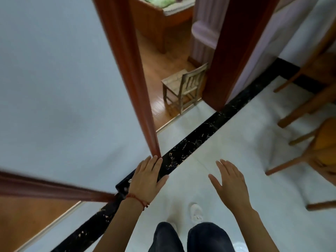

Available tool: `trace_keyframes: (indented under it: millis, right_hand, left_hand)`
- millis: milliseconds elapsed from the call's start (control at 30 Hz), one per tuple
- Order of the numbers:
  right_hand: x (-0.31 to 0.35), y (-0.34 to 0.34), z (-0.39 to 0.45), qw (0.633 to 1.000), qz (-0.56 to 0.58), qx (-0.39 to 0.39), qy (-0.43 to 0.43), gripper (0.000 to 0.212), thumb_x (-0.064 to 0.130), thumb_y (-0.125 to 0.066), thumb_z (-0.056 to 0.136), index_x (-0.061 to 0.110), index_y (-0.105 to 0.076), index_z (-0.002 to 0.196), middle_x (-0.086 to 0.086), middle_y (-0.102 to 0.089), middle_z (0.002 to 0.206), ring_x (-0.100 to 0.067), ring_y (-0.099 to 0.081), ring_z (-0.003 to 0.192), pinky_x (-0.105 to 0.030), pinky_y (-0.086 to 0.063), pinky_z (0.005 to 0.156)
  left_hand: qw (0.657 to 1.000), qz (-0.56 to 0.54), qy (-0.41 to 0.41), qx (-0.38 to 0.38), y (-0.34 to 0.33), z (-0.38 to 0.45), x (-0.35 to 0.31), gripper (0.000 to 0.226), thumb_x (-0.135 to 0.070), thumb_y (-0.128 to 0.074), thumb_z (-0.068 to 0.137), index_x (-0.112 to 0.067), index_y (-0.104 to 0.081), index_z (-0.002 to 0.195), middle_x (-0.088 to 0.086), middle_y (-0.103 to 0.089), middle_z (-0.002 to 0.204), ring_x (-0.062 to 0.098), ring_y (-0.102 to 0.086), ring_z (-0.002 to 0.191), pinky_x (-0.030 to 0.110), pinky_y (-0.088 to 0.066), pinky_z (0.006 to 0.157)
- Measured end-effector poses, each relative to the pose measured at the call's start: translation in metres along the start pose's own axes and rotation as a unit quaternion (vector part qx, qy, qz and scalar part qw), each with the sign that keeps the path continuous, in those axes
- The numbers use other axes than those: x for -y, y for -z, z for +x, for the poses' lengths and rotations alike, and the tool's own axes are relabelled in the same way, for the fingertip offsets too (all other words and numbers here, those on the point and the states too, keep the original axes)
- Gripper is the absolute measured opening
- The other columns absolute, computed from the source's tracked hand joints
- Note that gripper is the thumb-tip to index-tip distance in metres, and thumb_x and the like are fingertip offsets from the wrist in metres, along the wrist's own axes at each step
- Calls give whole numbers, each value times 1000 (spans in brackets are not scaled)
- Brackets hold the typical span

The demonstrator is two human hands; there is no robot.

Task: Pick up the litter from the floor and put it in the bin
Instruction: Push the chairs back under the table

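My left hand (146, 176) is held out flat, palm down, fingers together, above the black marble strip near the foot of a door frame; a red string circles its wrist. My right hand (230, 182) is spread open, palm down, over the white floor tiles. Both hands hold nothing. No litter and no bin show in the head view. My dark trousers and a white shoe (196, 211) are at the bottom.
A white wall (63, 88) with red-brown door frames (131, 70) stands to the left. A doorway ahead opens onto a wooden floor with a small wooden chair (183, 88). Wooden chair and stool legs (300, 117) stand at the right. A black marble strip (200, 140) crosses the white floor.
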State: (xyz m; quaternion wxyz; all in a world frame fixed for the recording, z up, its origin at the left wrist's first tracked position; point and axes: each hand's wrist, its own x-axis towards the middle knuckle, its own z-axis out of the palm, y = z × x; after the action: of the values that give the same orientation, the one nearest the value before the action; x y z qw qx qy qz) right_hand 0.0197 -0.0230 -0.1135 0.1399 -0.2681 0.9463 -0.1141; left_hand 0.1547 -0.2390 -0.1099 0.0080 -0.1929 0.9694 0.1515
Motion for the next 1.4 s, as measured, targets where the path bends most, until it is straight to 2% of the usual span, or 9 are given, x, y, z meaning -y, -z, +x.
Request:
trace_keyframes:
  millis: [267, 367, 433, 533, 667, 833, 1000, 1233, 1400]
  right_hand:
    - [-65, 22, -77, 986, 34, -74, -146, 57, 45, -42, 91, 16, -33, 139, -5, -33, 148, -21, -24, 138, -35, -17, 112]
    - [-98, 32, -109, 973, 46, -107, -197, 56, 45, -42, 91, 15, -34, 138, -6, -34, 147, -22, -25, 137, -35, -19, 111]
    - [-123, 38, -132, 964, 52, -129, -225, 56, 44, -43, 91, 14, -35, 138, -6, -35, 146, -22, -25, 137, -36, -20, 110]
    - [-165, 48, -171, 949, 64, -161, -262, 54, 41, -47, 91, 13, -38, 136, -7, -37, 145, -23, -27, 136, -36, -22, 109]
    - [-227, 63, -224, 930, 67, -189, -307, 53, 41, -48, 91, 12, -39, 135, -7, -38, 144, -23, -28, 135, -36, -22, 109]
    - [-301, 84, -280, 908, 58, -204, -361, 53, 40, -49, 91, 10, -41, 133, -11, -40, 142, -26, -30, 134, -38, -25, 108]
    - [-350, 100, -302, 893, 56, -209, -395, 53, 40, -49, 91, 9, -41, 133, -11, -41, 142, -27, -31, 133, -40, -26, 108]
    - [-409, 121, -269, 890, 52, -208, -402, 54, 44, -44, 92, 13, -37, 136, -8, -37, 144, -23, -28, 135, -38, -24, 109]
    - [-468, 146, -217, 883, 36, -197, -424, 57, 49, -38, 92, 17, -31, 138, -4, -31, 149, -22, -23, 137, -38, -21, 111]
  left_hand:
    - [987, 33, -157, 14, 7, 21, -76, 51, -28, -74, 75, 1, -60, 114, 21, -63, 115, 39, -57, 108, 55, -45, 87]
    - [976, 40, -212, 30, -2, 26, -119, 55, -46, -43, 90, -2, -55, 122, 19, -58, 124, 35, -50, 118, 49, -40, 96]
    - [967, 63, -243, 44, -14, 28, -152, 62, -52, -29, 92, -8, -41, 134, 14, -45, 138, 28, -36, 131, 40, -28, 108]
    - [957, 43, -283, 52, -35, 24, -209, 61, -49, -33, 91, -10, -34, 138, 12, -38, 144, 25, -27, 135, 38, -19, 111]
    - [940, 49, -330, 65, -59, 12, -296, 68, -55, -19, 89, -13, -30, 140, 9, -33, 147, 22, -23, 136, 34, -15, 111]
    - [924, 65, -368, 80, -87, -1, -385, 61, -51, -30, 93, -16, -23, 143, 5, -24, 151, 19, -16, 138, 31, -10, 111]
    - [914, 77, -389, 84, -95, -2, -443, 85, -65, 2, 77, -16, -23, 143, 5, -25, 150, 18, -18, 137, 31, -11, 111]
    - [911, 46, -401, 82, -111, 53, -508, 57, -44, -43, 92, -10, -35, 137, 10, -36, 145, 23, -26, 135, 35, -18, 110]
    - [907, 59, -411, 73, -125, 118, -565, 58, -46, -37, 94, -14, -27, 141, 6, -31, 148, 19, -22, 136, 32, -16, 111]
